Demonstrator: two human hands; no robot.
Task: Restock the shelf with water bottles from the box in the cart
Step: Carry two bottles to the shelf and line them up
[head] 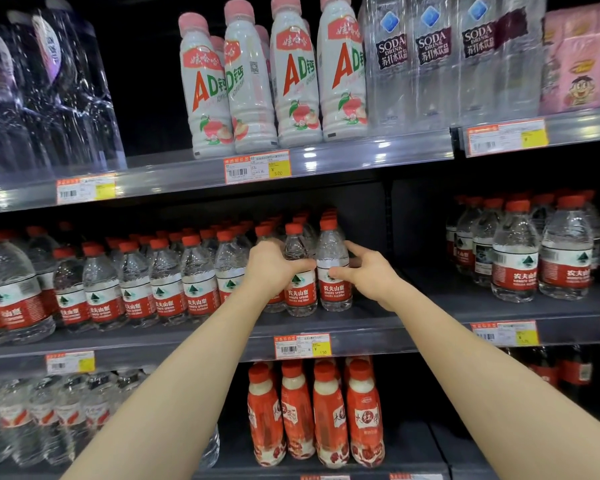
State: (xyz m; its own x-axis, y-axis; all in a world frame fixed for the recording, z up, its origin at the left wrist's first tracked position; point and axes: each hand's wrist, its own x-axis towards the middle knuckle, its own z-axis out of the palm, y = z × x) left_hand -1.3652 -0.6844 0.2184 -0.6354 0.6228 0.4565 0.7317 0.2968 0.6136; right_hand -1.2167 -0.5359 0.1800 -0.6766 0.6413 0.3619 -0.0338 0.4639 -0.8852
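Two bare arms reach to the middle dark grey metal shelf [361, 325] of a shop's drinks aisle, where two small clear plastic water bottles with red caps and red labels stand upright side by side at the right end of a packed row. The left hand [274, 268] wraps the left-hand bottle [300, 292], thumb laid across its front above the label, fingers curled round the far side. The right hand [369, 277] holds the right-hand bottle [333, 292], thumb pressed on the front at the label's top edge and index finger stretched along the bottle's right side; its other fingers are hidden. The two bottles touch each other and stand on the shelf, just above an orange and yellow price tag [302, 346] on its front edge. More red-capped water bottles [167, 282] fill the shelf to the left, and a second group [520, 258] stands well apart to the right. Above are white pink-capped milk drink bottles [250, 81] and clear soda bottles [430, 71]; below, red-wrapped bottles [326, 410]
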